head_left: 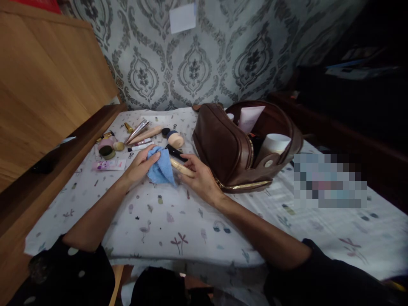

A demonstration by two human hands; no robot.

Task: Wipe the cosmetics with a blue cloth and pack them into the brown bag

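My left hand [142, 165] is closed on a blue cloth [161, 165], with the thumb pressing on top of it. The cloth is folded round one end of a slim beige cosmetic tube [182, 167]. That tube's other end is gripped in the fingers of my right hand [204, 180]. Just behind the tube lies a dark, slender item [174, 152], close to my right fingertips. A beige jar with a dark lid [175, 139] stands a little farther back. The tube's covered end is hidden by the cloth.
A brown leather bag [219, 140] stands unzipped on the right, holding a pale tube [250, 119] and a white-lidded jar [276, 144]. Several cosmetics, including a pink-and-white tube [109, 165], lie on the left of the patterned cloth cover [153, 238]. Behind is a papered wall [194, 63].
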